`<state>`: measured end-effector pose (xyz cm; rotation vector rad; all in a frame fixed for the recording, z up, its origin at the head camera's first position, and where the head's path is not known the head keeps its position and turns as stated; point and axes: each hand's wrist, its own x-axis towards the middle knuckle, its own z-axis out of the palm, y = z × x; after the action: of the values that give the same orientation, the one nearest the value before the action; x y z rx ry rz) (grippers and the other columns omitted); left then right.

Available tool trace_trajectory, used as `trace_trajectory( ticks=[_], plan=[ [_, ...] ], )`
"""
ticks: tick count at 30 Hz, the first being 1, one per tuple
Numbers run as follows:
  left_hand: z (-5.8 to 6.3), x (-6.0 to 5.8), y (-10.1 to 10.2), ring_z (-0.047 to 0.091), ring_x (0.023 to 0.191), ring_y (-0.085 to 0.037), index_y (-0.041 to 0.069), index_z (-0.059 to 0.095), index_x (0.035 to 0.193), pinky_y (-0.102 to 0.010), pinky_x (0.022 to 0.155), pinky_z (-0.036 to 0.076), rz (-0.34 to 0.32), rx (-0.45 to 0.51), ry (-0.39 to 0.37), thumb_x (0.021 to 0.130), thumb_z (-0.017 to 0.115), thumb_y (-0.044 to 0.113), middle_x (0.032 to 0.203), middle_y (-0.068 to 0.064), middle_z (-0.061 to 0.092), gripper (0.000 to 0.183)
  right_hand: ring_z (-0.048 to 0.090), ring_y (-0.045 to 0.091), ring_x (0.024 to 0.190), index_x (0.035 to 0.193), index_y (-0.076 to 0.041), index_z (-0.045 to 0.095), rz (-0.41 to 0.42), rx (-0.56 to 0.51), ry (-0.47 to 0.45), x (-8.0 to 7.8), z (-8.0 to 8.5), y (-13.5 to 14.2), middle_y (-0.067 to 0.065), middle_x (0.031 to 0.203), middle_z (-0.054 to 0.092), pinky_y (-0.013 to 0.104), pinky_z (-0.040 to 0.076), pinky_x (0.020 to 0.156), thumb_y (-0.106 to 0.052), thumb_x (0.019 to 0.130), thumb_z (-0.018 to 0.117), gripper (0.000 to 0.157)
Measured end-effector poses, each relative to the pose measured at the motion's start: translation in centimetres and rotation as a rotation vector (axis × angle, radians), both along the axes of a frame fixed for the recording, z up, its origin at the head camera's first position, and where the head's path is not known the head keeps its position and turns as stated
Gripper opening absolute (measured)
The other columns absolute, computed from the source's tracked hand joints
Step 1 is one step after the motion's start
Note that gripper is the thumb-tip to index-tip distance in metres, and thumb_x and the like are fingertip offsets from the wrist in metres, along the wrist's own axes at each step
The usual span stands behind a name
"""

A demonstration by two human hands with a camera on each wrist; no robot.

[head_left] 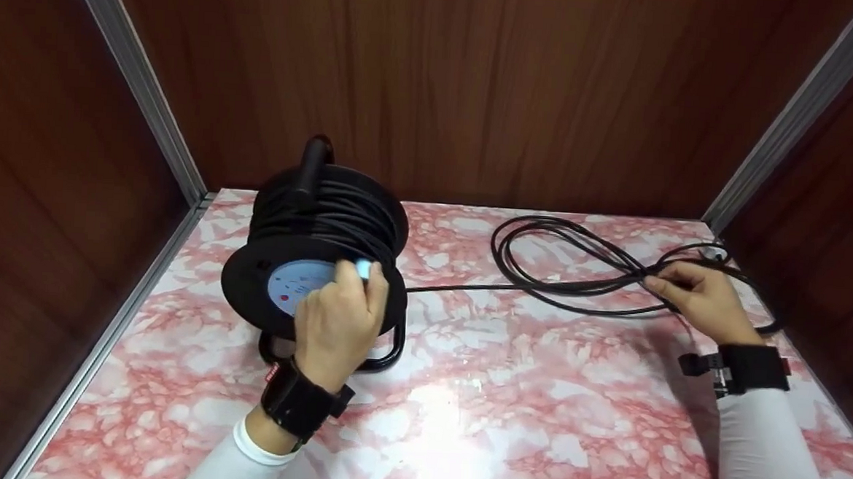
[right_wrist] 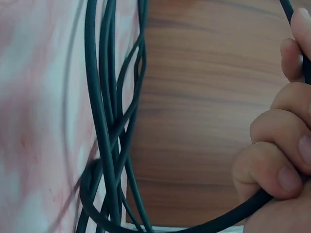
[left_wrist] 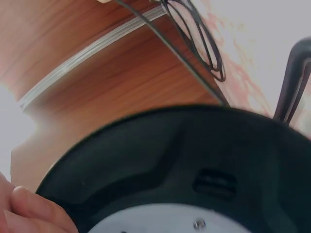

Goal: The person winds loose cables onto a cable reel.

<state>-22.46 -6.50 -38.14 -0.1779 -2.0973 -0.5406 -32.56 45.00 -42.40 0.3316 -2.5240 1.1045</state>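
Observation:
A black cable reel (head_left: 318, 219) wound with black cable stands at the left of the table, a pale blue socket face (head_left: 289, 280) on its front disc. At that disc's right side my left hand (head_left: 338, 322) grips a light blue knob (head_left: 363, 268). The left wrist view has the disc (left_wrist: 146, 150) close up, with fingers (left_wrist: 41, 211) at its edge. My right hand (head_left: 708, 298) holds the loose cable (head_left: 577, 284), which lies in long loops on the right and runs to the reel. In the right wrist view, curled fingers (right_wrist: 277, 145) wrap the cable (right_wrist: 243, 208).
A red-and-white marbled table (head_left: 499, 389) is boxed in by brown wood panels (head_left: 514, 91) with metal corner strips. Near the back right corner lies a white plug end (head_left: 714, 252). The reel's black tubular foot (head_left: 391, 347) rests on the table.

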Motion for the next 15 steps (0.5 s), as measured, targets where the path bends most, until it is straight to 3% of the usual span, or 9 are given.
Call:
trace_trajectory(
  ticks=[6, 15],
  plan=[
    [-1.1, 0.2, 0.9, 0.045, 0.034, -0.026, 0.009, 0.045, 0.073, -0.044, 0.034, 0.035, -0.025, -0.063, -0.030, 0.104, 0.051, 0.034, 0.044, -0.002, 0.037, 0.040, 0.053, 0.012, 0.067, 0.087, -0.017, 0.074, 0.031, 0.059, -0.049, -0.4, -0.8, -1.1, 0.001, 0.079, 0.064, 0.026, 0.041, 0.060, -0.032, 0.094, 0.077, 0.017],
    [-2.7, 0.2, 1.8, 0.049, 0.035, -0.029, 0.009, 0.046, 0.073, -0.045, 0.034, 0.036, -0.028, -0.108, -0.080, 0.103, 0.051, 0.033, 0.045, -0.003, 0.042, 0.039, 0.053, 0.014, 0.066, 0.091, -0.022, 0.074, 0.098, 0.106, -0.106, -0.5, -1.0, -3.0, 0.001, 0.079, 0.063, 0.028, 0.042, 0.059, -0.039, 0.095, 0.074, 0.018]
  ],
)
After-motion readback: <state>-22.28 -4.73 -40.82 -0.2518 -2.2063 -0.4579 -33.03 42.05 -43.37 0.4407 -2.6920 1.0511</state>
